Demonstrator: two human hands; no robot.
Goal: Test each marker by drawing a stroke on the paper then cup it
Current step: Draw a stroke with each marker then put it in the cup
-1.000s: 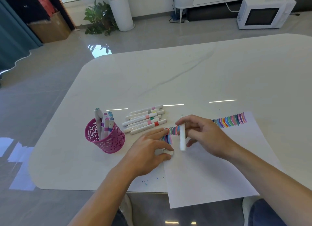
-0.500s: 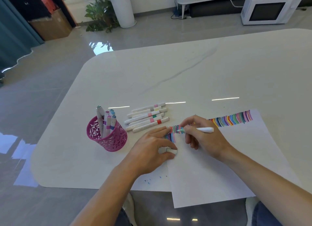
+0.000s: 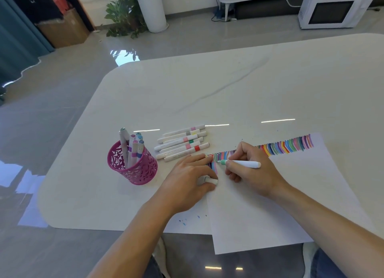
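1. Head view: the right hand (image 3: 255,169) grips an uncapped green marker (image 3: 243,163), its tip down on the paper (image 3: 270,205) at the left end of a long row of strokes (image 3: 286,146).
2. The left hand (image 3: 187,180) pinches a white cap (image 3: 211,180), with its fingertips on the paper's left edge.
3. Several markers stand in the pink cup (image 3: 133,165) at left. About six capped markers (image 3: 182,142) lie on the surface (image 3: 228,90) beyond and are probably untested.
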